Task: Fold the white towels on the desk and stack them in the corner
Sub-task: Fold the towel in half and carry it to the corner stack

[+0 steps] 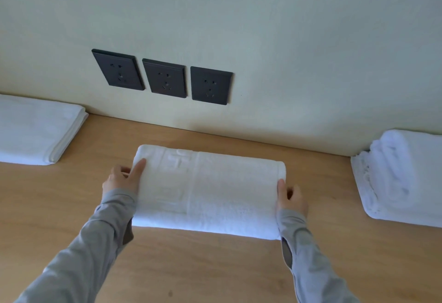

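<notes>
Slippage looked the likeliest trouble: the folded white terry towel (208, 190) lay mid-desk near the wall (263, 27), pinched at its ends by the left hand (123, 178) and right hand (290, 196), thumbs on top, so an uneven lift could let its soft layers sag open. Its pile was nubbly, with a woven band and embossed lettering, edges rounded. The pale smooth wooden desk (215, 266) held a thin flat stack of folded white cloth (35, 130) far left and a plump bundle of thick white towels (404, 178) at right.

Three towels (208, 190), three sockets (165, 77), two hands (122, 179)
</notes>
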